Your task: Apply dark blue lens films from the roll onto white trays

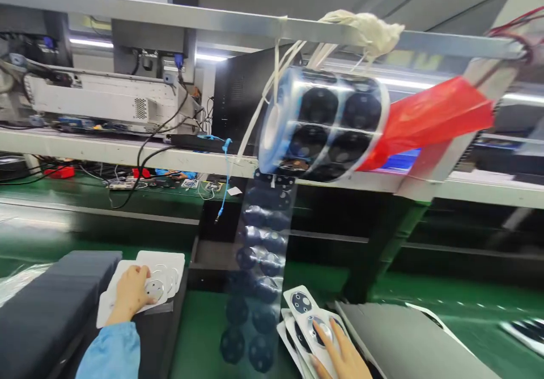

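Observation:
My left hand (pixel 130 295), in a light blue sleeve, lies on a stack of white cards (pixel 140 280) with round cut-outs, fingers curled over the top card at the lower left. My right hand (pixel 338 353) rests with fingers stretched out on a fanned pile of white cards (pixel 308 322) bearing dark round discs at the bottom centre. Between the hands hangs a clear strip (pixel 259 271) of dark round stickers, fed down from a roll (pixel 323 124) tied with white straps to an overhead rail (pixel 212 19).
A dark foam block (pixel 46 305) lies at the far left on the green bench (pixel 204 333). A grey tray (pixel 408 339) sits right of my right hand. Behind are a shelf (pixel 106 149) with cables, a white device (pixel 102 98), a black box (pixel 238 96) and a red sheet (pixel 429 118).

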Tool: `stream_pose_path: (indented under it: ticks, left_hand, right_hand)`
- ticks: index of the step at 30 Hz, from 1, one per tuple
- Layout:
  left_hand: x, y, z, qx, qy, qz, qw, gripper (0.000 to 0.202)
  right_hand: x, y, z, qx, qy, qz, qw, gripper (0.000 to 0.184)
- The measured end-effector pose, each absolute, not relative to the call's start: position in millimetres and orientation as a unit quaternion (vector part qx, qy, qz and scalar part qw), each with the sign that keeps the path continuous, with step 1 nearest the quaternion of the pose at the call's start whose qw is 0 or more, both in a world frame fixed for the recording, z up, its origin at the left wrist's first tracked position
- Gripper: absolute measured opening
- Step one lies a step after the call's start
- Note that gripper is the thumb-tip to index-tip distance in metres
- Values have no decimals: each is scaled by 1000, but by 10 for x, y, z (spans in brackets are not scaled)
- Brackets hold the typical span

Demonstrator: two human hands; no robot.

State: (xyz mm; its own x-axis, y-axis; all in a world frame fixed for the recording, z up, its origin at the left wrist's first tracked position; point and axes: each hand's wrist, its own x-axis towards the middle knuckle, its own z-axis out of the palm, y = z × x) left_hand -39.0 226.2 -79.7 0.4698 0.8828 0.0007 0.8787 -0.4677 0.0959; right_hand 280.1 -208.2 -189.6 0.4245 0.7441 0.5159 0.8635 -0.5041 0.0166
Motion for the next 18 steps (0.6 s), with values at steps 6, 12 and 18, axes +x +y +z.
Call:
stream_pose_path:
  ticks: [6, 12, 18]
  left_hand:
    - [-417, 2295, -687, 868, 480, 73, 105, 15]
    - [-363, 2206, -490, 853, 475, 145, 159, 19]
    - [-244, 1983, -240, 847, 475, 167, 172, 36]
  right_hand:
    - [2529, -2062, -1841, -872, -423, -206, 138, 52]
    - [2332, -1920, -1793, -922, -326, -168, 123, 64]
    - [2225, -1831, -1782, -931, -309, -161, 107, 65]
